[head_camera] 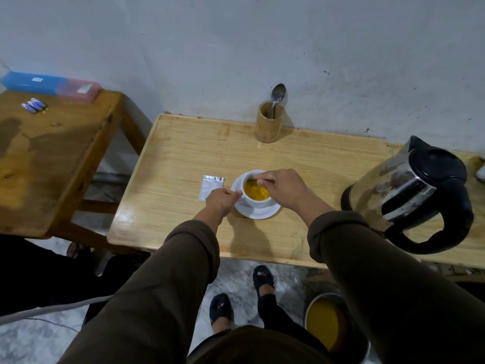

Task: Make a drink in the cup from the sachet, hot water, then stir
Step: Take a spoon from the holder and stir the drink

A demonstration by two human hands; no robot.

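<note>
Cup (256, 191) of yellow drink between both hands

One white cup (256, 191) of yellow drink on one saucer (258, 212); one silver sachet (211, 189); one kettle (417, 195). One bamboo holder (270, 124) containing one spoon (277, 97). Two wooden tables (183, 158) (52, 158), two plastic boxes (31, 82) (80, 90), three batteries (34, 105).

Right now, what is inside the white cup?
The cup holds a yellow-orange liquid. The right hand covers part of the opening, so any stirring tool is hidden.
</note>
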